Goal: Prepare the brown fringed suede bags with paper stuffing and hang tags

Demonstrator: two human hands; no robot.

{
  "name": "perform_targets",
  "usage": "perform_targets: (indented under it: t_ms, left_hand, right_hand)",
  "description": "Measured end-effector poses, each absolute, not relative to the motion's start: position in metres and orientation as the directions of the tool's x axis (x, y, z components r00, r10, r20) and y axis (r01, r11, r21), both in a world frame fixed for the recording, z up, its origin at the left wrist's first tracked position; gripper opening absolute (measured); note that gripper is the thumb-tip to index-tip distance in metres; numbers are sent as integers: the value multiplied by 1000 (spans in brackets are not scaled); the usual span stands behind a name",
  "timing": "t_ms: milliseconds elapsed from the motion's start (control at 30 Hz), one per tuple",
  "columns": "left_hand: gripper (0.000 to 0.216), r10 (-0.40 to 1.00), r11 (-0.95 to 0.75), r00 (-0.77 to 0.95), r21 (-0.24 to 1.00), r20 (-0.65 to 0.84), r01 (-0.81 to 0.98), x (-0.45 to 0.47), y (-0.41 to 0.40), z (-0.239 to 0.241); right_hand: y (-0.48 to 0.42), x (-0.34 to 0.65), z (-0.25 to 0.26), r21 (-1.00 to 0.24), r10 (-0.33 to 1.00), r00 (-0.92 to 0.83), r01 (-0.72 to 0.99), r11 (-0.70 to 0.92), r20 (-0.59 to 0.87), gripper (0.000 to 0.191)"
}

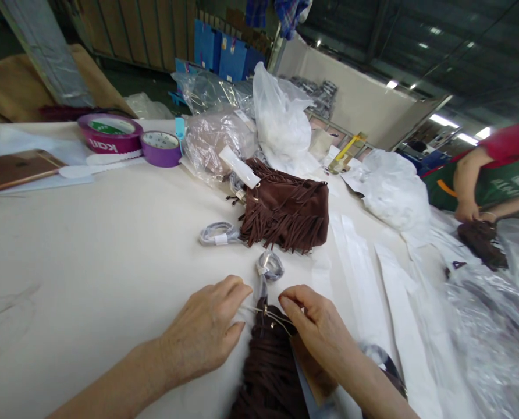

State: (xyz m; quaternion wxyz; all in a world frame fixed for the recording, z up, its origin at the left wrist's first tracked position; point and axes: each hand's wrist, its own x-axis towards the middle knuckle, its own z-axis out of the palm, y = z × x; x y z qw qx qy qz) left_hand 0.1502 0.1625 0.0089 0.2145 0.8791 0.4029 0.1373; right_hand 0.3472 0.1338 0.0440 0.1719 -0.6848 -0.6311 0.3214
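At bottom centre, the left hand point(207, 331) and right hand point(320, 326) are both pinching the thin gold metal clasp point(266, 311) topping a dark brown fringed suede bag point(268, 372), likely soft, limp, light; grip that hardware.

Bright overhead strip lights — warped, blurred edges

The dark brown fringed bag point(270, 366) lies flat at the worktop's point(111, 233) near edge, its small gold clasp point(265, 311) uppermost, a plastic-wrapped coiled strap point(270, 266) just beyond.
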Motion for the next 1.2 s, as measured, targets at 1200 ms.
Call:
perform_targets:
  t_ms: [1200]
  left_hand:
    - [30, 467, 734, 801, 669, -375, -115, 157, 167, 10]
  right_hand:
    - [93, 350, 45, -544, 979, 24, 829, -132, -200, 19]
